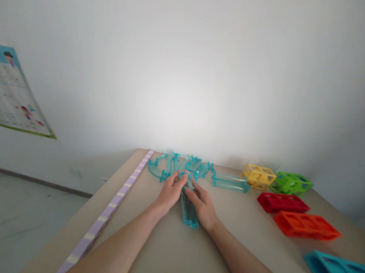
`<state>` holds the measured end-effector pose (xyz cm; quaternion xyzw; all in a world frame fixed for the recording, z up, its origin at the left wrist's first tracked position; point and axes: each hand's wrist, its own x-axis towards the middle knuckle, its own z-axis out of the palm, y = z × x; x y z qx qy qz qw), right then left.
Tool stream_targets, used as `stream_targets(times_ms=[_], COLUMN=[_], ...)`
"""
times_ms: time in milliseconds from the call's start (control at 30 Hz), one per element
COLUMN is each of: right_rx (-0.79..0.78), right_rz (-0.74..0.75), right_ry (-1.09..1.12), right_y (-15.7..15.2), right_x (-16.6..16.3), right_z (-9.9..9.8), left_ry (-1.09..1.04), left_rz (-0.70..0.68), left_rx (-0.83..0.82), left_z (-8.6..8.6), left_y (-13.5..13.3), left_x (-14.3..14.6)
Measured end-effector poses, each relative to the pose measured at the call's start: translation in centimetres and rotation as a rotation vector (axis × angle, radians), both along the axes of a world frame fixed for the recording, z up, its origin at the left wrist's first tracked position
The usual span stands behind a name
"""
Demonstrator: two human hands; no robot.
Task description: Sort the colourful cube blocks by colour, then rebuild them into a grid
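Note:
Both hands meet over a straight translucent teal track piece [188,212] near the middle of the table, one end of it pointing toward me. My left hand [172,189] is closed round its far end, thumb on top. Along its right side, my right hand [202,204] grips it with bent fingers. Just beyond my fingers lie several curved teal track pieces [156,174], partly hidden by my hands. Another straight teal track piece [230,181] rests crosswise to the right of them.
A purple-and-cream striped strip [114,204] runs down the table's left side. At the right sit a yellow frame block [259,177], a green one [292,184], and red [283,203], orange [306,225] and blue [340,271] hollow blocks. A white wall [185,79] stands behind the table.

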<state>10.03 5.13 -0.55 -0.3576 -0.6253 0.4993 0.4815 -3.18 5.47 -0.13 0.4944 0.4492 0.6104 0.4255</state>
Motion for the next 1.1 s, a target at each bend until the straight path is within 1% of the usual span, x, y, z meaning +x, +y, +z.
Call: stream_targets(times_ms=[67,167,267,400,533,733,833,933,967,1100], right_rx=[-0.021,-0.116,-0.191,-0.145,-0.097,-0.088,-0.080,-0.109,-0.115,-0.109], right_rz=[0.001,0.019,-0.016,-0.026,0.008,0.033,0.022,-0.016,-0.020,-0.002], right_ry=[0.040,0.109,0.124,0.081,0.024,0.023,-0.005,-0.040,-0.039,0.009], right_y=[-0.1,0.0,0.1,0.2,0.2,0.4,0.4,0.4,0.4,0.3], right_x=[0.0,0.0,0.1,-0.1,-0.3,-0.3,-0.3,-0.3,-0.3,-0.3], right_z=[0.1,-0.1,-0.5,-0.7,-0.7,-0.8,-0.8,-1.0,-1.1,-1.1], left_ry=[-0.051,-0.194,-0.295,-0.273,-0.183,-0.126,-0.122,-0.155,-0.187,-0.312], left_rz=[-0.009,-0.042,-0.025,-0.039,-0.048,-0.032,0.029,0.108,0.102,-0.014], left_rx=[-0.016,-0.081,-0.140,-0.149,-0.077,-0.072,-0.069,-0.055,-0.052,-0.064], left_z=[-0.1,-0.2,-0.1,-0.3,-0.8,-0.9,-0.7,-0.6,-0.5,-0.5], left_y=[0.1,0.2,0.3,0.4,0.5,0.6,0.6,0.6,0.6,0.6], left_x=[0.1,0.1,0.0,-0.1,0.0,-0.1,-0.1,-0.1,-0.1,0.0])
